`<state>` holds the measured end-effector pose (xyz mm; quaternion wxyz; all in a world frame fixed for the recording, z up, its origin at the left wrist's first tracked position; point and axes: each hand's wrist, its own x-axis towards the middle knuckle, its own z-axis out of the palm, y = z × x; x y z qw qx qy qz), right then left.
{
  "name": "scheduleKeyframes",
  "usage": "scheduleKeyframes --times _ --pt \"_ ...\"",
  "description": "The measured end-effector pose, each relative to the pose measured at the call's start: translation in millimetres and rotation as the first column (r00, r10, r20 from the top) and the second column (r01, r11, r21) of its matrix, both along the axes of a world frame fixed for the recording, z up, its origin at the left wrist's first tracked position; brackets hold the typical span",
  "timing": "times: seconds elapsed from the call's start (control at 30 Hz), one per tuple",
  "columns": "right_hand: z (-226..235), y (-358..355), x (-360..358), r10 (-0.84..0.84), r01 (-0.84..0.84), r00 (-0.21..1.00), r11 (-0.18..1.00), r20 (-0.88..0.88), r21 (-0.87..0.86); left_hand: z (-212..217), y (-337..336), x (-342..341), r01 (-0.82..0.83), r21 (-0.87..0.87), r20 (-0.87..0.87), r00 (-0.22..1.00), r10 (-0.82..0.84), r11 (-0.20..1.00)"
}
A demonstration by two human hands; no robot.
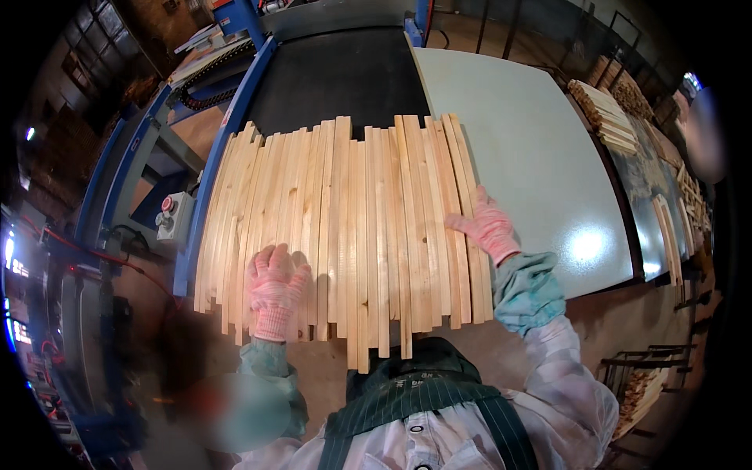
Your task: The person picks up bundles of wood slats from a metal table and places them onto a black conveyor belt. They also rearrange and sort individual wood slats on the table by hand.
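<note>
A broad row of pale wooden strips (337,227) lies side by side in front of me, their ends uneven at both the far and near edges. My left hand (276,288), in a pink-and-white knit glove, rests flat on the strips left of the middle, fingers stretched forward. At the row's right edge, my right hand (491,227) in the same kind of glove has its thumb over the last strips and its other fingers spread along their outer side. Beneath the far ends runs a black conveyor belt (341,78).
Blue machine rails (205,188) flank the belt, with a control box (175,217) bearing a red button at left. A pale smooth table (517,117) adjoins on the right. Beyond it, more wooden strips (603,117) lie stacked. A rack with wood (644,399) stands low at right.
</note>
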<state>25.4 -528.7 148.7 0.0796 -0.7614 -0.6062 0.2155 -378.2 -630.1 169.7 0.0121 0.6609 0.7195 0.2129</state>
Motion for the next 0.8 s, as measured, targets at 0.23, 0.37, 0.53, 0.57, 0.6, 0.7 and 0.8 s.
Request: scheduleKeyframes --times 0.23,0.37,0.53,0.57,0.6,0.7,0.8 --pt "-23.2 7.4 8.1 -0.035 0.054 0.99 0.988 -0.133 0.144 -6.7 -9.8 17.7 0.013 0.057 0.029 0.999 -0.014 0.998" --pt "-17.3 1.9 30.5 0.098 -0.01 0.958 0.951 -0.27 0.309 -2.8 -20.9 -17.5 -0.028 0.123 -0.035 0.999 0.032 0.992" --pt "-23.5 -31.6 100.1 0.064 -0.096 0.989 0.964 0.135 0.246 35.9 25.3 -101.3 -0.273 0.176 -0.271 0.91 0.313 0.946" --pt "-28.7 -35.6 98.8 -0.016 -0.021 0.983 0.979 0.18 0.201 33.5 39.5 -126.4 -0.336 0.217 -0.324 0.861 0.392 0.916" --pt "-34.5 -29.4 95.5 -0.081 0.047 0.971 0.987 0.227 0.154 32.1 47.2 -160.9 -0.35 0.288 -0.342 0.832 0.437 0.891" --pt "-31.8 -26.9 74.3 -0.043 0.003 0.982 0.977 0.182 0.213 53.6 59.0 -222.0 -0.462 0.22 -0.337 0.79 0.511 0.859" --pt "-98.1 50.1 102.6 0.156 -0.171 0.985 0.868 0.073 0.465 53.1 87.8 -265.3 -0.601 0.198 -0.212 0.745 0.633 0.774"
